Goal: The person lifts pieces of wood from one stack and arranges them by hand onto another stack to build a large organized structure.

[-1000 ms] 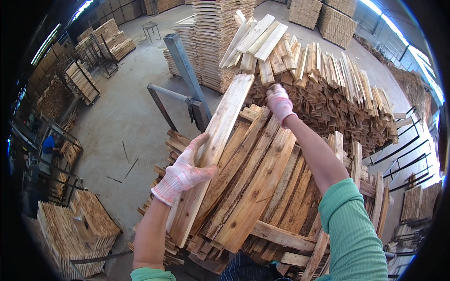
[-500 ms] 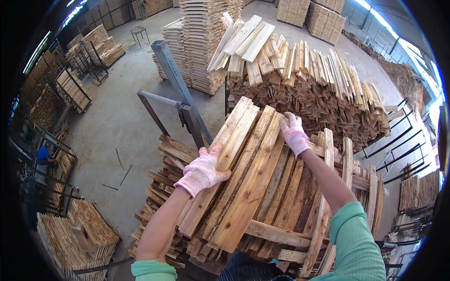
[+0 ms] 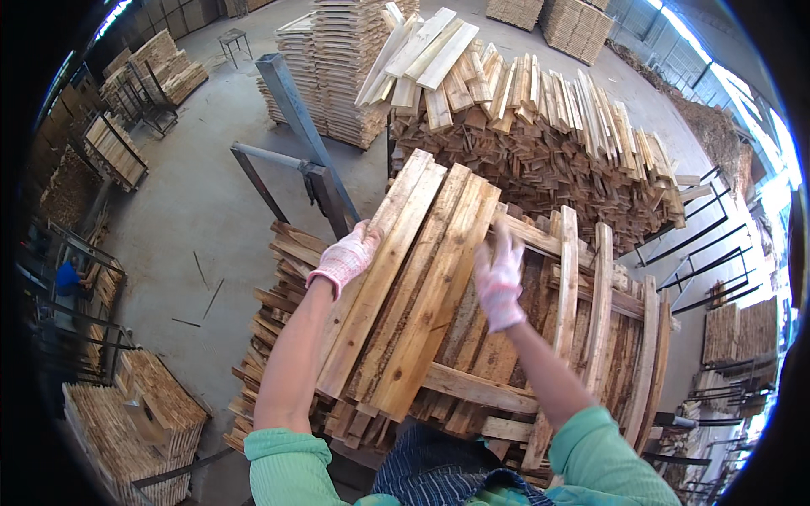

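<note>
Several wooden boards point(image 3: 413, 291) lie side by side, slanting, on top of a stack in front of me. My left hand point(image 3: 346, 257), in a pink and white knit glove, is closed at the left edge of the leftmost board, its fingertips against the wood. To the right of the boards, my right hand point(image 3: 499, 282) in a matching glove is raised with its fingers apart; they are smeared by motion. It holds nothing. Darker, rough boards point(image 3: 494, 337) lie below it, with a crosswise wooden strip point(image 3: 481, 388) over their near ends.
Long narrow strips point(image 3: 567, 278) lie lengthwise on the stack's right. A blue-grey metal post point(image 3: 299, 126) stands beyond its left side. Farther off is a large heap of loose boards point(image 3: 540, 160). Another board stack point(image 3: 126, 422) stands at the lower left.
My left hand has shifted off the boards' top to their left edge. My right hand has come away from the far right corner, nearer to me. The whole view has shifted slightly.
</note>
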